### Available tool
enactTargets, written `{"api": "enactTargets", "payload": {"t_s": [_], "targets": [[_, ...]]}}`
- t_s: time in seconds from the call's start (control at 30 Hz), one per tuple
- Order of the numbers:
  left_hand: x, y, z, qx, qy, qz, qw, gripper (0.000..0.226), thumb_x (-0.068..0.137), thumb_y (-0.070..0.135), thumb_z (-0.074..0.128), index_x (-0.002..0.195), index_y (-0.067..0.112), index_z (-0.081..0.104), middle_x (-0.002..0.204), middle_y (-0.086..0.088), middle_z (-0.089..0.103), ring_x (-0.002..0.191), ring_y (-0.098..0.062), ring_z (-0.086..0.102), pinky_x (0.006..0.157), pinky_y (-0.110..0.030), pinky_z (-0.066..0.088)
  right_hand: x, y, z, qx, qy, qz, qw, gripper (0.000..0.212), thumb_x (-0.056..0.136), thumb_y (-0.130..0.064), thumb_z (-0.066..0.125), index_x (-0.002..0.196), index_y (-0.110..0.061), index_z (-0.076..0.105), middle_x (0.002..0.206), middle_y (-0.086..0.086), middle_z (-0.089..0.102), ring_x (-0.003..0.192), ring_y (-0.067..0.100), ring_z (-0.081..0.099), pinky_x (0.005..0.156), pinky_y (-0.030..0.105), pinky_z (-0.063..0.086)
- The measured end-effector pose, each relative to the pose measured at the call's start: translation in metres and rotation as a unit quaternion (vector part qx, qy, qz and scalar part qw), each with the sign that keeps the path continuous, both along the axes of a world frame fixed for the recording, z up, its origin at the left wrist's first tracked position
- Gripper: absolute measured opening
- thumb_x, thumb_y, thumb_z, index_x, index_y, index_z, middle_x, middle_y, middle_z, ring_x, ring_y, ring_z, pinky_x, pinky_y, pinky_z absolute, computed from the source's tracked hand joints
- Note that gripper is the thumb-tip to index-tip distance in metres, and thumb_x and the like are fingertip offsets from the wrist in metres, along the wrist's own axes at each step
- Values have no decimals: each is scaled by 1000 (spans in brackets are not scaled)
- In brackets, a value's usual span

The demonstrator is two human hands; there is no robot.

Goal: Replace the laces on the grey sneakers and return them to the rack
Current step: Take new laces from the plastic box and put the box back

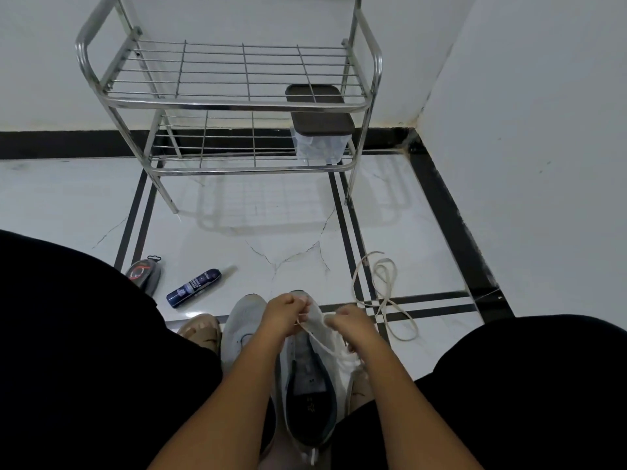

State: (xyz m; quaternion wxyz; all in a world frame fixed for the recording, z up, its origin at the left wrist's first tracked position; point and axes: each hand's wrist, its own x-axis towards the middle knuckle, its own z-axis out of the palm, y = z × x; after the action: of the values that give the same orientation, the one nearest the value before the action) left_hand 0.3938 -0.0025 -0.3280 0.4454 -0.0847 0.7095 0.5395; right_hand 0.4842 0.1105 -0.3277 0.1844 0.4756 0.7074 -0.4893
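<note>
Head view looks down at a person seated on a white tiled floor (278, 215) with black stripes, dark-clad legs spread to either side. Between the legs lies 1 grey sneaker (305, 378), toe pointing away from the person, its dark inside showing. The left hand (285, 315) is clenched around a white lace (322, 344) near the toe end of the eyelets, and the right hand (349, 325) pinches the same lace on the sneaker's right side; the lace runs across the tongue between them. A second grey sneaker (242, 322) sits on the floor just left of the first, partly hidden by the left forearm. A loose lace (383, 293) lies in loops on the floor to the right, apart from both sneakers. To the left rest a dark spray bottle (194, 288) lying on its side and a dark shoe brush (144, 274) beside it. Ahead, against the wall, stands a metal rack (230, 105) with 2 wire shelves; a translucent box with a dark lid (320, 127) sits on the lower shelf at the right.
</note>
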Motion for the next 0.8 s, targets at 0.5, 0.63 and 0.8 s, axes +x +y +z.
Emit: {"api": "enactTargets", "payload": {"t_s": [0.5, 0.63, 0.8], "targets": [[-34, 8, -11, 78, -21, 166, 983, 15, 89, 11, 65, 77, 4, 68, 78, -13, 68, 72, -23, 63, 74, -32, 55, -21, -11, 0, -260, 55, 49, 963, 21, 90, -19, 64, 107, -7, 66, 74, 3, 50, 46, 5, 30, 48, 19, 29], [-29, 3, -25, 6, -43, 174, 984, 21, 90, 1, 54, 69, 7, 56, 70, -8, 54, 63, -18, 49, 61, -27, 43, -23, 14, 4, -89, 38, -45, 994, 19, 91, -17, 56, 88, 1, 61, 57, 7, 45, 42, 15, 39, 46, 23, 31], [-17, 1, -47, -37, -34, 101, 994, 11, 92, 6, 50, 86, 11, 57, 83, -5, 54, 72, -18, 49, 68, -28, 43, -33, 53, 6, 35, 12, -185, 982, 16, 95, -17, 50, 86, -6, 55, 60, 8, 50, 46, 19, 46, 45, 23, 36]]}}
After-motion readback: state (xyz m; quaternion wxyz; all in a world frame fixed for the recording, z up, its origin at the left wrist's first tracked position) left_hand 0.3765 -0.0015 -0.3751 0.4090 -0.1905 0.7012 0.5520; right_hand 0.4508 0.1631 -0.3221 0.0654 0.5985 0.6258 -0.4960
